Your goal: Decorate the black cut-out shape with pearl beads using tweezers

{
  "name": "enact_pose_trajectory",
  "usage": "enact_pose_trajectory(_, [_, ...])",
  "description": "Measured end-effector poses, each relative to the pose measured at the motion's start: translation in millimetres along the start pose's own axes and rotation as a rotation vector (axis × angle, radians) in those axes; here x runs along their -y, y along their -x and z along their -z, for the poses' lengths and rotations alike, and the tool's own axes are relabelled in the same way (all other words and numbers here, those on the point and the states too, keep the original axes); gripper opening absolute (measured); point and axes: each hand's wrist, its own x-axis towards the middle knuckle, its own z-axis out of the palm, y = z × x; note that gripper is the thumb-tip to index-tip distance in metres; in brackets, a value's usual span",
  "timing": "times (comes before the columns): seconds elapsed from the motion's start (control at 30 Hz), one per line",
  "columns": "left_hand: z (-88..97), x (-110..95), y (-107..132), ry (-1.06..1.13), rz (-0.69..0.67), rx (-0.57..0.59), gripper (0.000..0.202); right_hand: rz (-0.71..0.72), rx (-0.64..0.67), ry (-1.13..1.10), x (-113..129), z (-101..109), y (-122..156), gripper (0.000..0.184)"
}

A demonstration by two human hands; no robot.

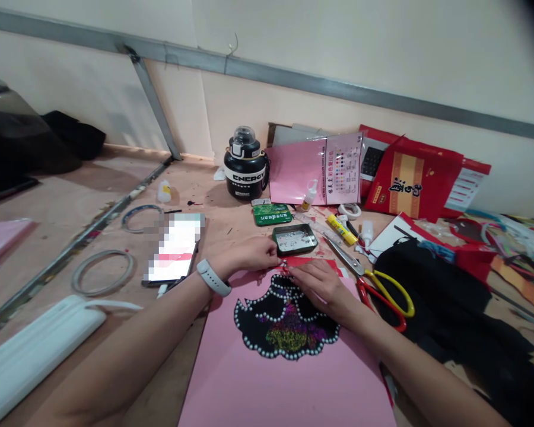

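On a sheet of pink paper lies a black cutout with scalloped edges, rimmed with white pearl beads and bearing a colourful glitter patch. My left hand, with a pale watch band at the wrist, is closed in a pinch just above the cutout's top edge. My right hand comes in from the other side and partly covers the cutout. Its fingertips are pressed together close to the left ones, around something too small to make out. Right behind the hands are a red sheet and an open tin with small shiny pieces.
Red-and-yellow-handled scissors and black fabric lie on the right. A glue stick, small glue bottle and black flask stand or lie behind. To the left are a phone and a white power strip.
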Motion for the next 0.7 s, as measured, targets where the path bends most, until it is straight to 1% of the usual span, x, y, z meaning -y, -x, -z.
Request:
enact_pose_trajectory(0.1, [-0.4,2.0,-1.4,-0.014,0.008,0.005,0.03,-0.154,-0.104,-0.163,-2.9,3.0,-0.7,0.03])
enact_pose_trajectory(0.2, [-0.3,1.8,-1.8,-0.035,0.003,0.01,0.031,-0.419,-0.157,-0.325,-3.4,10.7,-2.1,0.024])
enact_pose_trajectory(0.27, [1.0,-1.8,0.1,-0.071,0.003,-0.007,0.031,-0.583,-0.206,-0.452,-3.5,16.3,-3.8,0.023])
enact_pose_trajectory(0.33, [3.6,-9.2,4.5,-0.133,0.011,-0.013,0.03,-0.685,-0.283,-0.564,-4.8,20.2,-6.7,0.023])
enact_pose_trajectory(0.4, [6.6,-19.7,10.4,-0.17,0.013,-0.042,0.025,-0.737,-0.359,-0.632,-7.6,21.5,-10.6,0.024])
enact_pose_trajectory(0.43, [7.7,-25.3,13.1,-0.181,0.0,-0.089,0.022,-0.754,-0.388,-0.65,-9.4,21.2,-12.6,0.024])
enact_pose_trajectory(0.47, [8.3,-30.8,15.1,-0.191,-0.031,-0.17,0.02,-0.764,-0.413,-0.66,-11.2,20.3,-14.5,0.025])
enact_pose_trajectory(0.5, [8.2,-35.8,16.2,-0.21,-0.077,-0.274,0.022,-0.773,-0.431,-0.669,-12.9,19.1,-16.3,0.026])
enact_pose_trajectory(0.57, [5.4,-42.5,14.3,-0.292,-0.194,-0.483,0.033,-0.791,-0.45,-0.701,-15.3,16.1,-19.2,0.028])
enact_pose_trajectory(0.6, [2.9,-43.9,11.6,-0.346,-0.242,-0.557,0.037,-0.797,-0.458,-0.725,-15.8,14.8,-20.3,0.029])
enact_pose_trajectory(0.63, [-0.2,-43.9,7.9,-0.403,-0.274,-0.608,0.036,-0.803,-0.467,-0.757,-15.9,13.6,-21.2,0.029])
enact_pose_trajectory(0.7, [-6.5,-40.5,-0.6,-0.52,-0.279,-0.672,0.03,-0.811,-0.479,-0.832,-15.0,12.1,-22.5,0.03])
